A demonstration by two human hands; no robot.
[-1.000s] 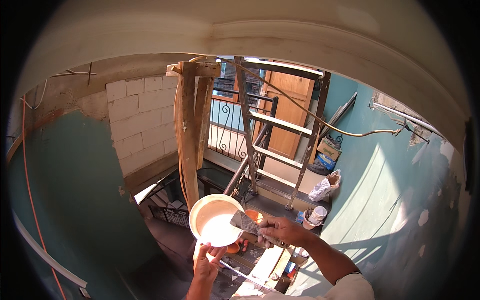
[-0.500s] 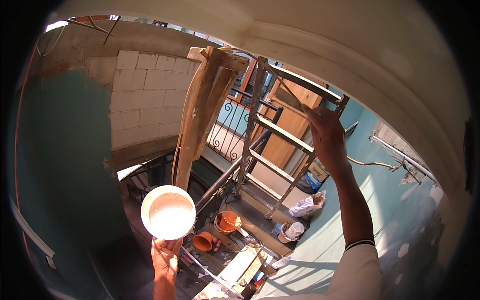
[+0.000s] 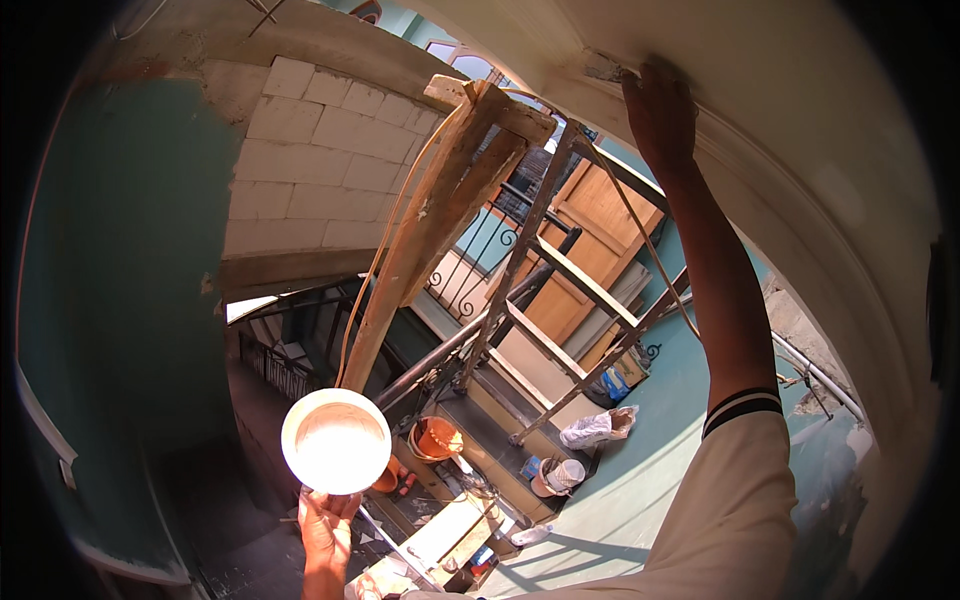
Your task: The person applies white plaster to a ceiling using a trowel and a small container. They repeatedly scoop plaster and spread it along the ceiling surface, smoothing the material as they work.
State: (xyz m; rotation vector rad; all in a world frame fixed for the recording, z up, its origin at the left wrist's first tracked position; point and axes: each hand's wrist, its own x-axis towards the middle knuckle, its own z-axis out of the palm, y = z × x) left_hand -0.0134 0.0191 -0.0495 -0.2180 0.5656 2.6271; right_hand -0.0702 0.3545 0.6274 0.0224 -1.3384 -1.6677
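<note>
My left hand (image 3: pixel 327 525) holds a round white tub (image 3: pixel 336 470) from below at its near side, with the mouth facing up. Sunlight glares inside the tub, so its contents cannot be made out. High on the right, my right hand (image 3: pixel 662 115) is raised against the cream ceiling moulding (image 3: pixel 720 135). Its fingers are closed on a small flat tool (image 3: pixel 603 68), whose greyish end lies against the moulding. The fingers hide most of that tool, and its exact kind is unclear.
A wooden post (image 3: pixel 410 240) with a cable (image 3: pixel 375 270) stands ahead, beside a metal ladder-like frame (image 3: pixel 575 270). Far below lie an orange bucket (image 3: pixel 435 438), a white pail (image 3: pixel 560 477), a sack (image 3: pixel 598 428) and a board (image 3: pixel 440 540). Another cable (image 3: pixel 640 230) hangs near my right arm.
My right hand has risen from beside the cable and the metal frame up to the ceiling moulding. My view has tilted and shifted. The tub stays in my left hand.
</note>
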